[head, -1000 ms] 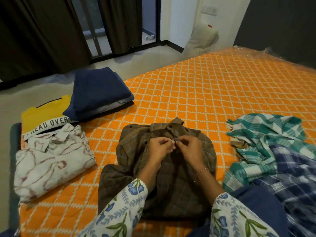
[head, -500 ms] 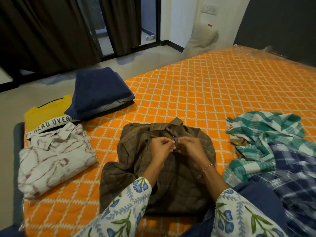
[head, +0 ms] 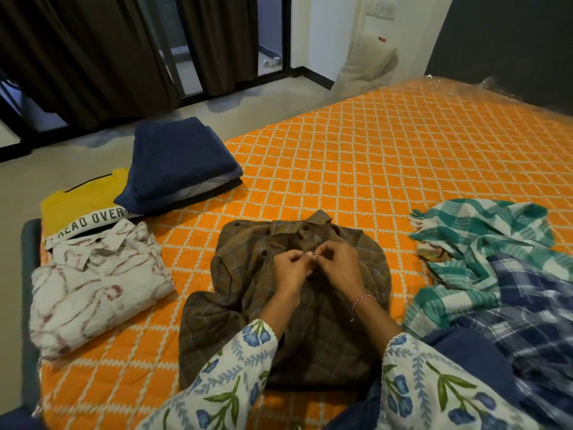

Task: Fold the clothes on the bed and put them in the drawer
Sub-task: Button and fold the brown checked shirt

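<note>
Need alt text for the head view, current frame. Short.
Both hands, left and right, pinch the front placket of a brown plaid shirt lying on an orange patterned bed. Folded clothes sit to the left, and unfolded checked garments lie in a heap to the right.

Both hands, the left hand (head: pixel 290 268) and right hand (head: pixel 339 265), have shifted slightly along the brown plaid shirt (head: pixel 248 293) front; fingertips now meet lower, pinching the placket.
</note>
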A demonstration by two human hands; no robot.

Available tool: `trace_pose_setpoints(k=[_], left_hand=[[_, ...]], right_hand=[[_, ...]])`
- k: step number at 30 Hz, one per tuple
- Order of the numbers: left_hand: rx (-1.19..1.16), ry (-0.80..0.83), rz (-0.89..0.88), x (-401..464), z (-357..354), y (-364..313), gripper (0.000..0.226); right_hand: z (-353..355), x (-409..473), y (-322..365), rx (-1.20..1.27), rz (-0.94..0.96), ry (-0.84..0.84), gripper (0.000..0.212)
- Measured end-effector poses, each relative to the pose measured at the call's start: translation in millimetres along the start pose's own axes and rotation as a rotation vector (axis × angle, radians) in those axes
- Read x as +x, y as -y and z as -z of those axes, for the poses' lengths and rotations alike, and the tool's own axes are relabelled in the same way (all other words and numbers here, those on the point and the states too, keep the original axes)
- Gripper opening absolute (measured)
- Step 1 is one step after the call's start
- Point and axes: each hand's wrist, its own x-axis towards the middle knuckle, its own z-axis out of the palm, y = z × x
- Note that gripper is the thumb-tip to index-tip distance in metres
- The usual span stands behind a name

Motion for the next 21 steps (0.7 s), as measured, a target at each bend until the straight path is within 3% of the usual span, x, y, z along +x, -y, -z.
trace_pose_setpoints(k=[2, 4, 7, 9, 12, 16, 21], left_hand=[[-0.009, 0.013, 0.023, 4, 1, -2, 0.022], [0.039, 0.108, -0.004, 10, 6, -5, 0.026], [0.223, 0.294, -0.126, 23, 20, -12, 0.030], [0.331, 0.323, -0.225, 32, 24, -16, 0.030], [0.330, 0.295, -0.289, 37, 22, -15, 0.024], [0.245, 0.291, -0.184, 40, 19, -12, 0.020], [0.159, 0.308, -0.059, 35, 22, 2, 0.011]], right_hand=[[0, 2, 0, 0.104, -0.064, 0.000, 0.017], [6, 3, 2, 0.375, -0.194, 0.068, 0.021], [19, 7, 7, 0.617, -0.377, 0.232, 0.019], [23, 13, 8, 0.675, -0.445, 0.302, 0.017], [23, 21, 9, 0.718, -0.476, 0.307, 0.018], [22, 42, 15, 0.793, -0.499, 0.232, 0.021], [18, 56, 19, 0.602, -0.409, 0.173, 0.022]])
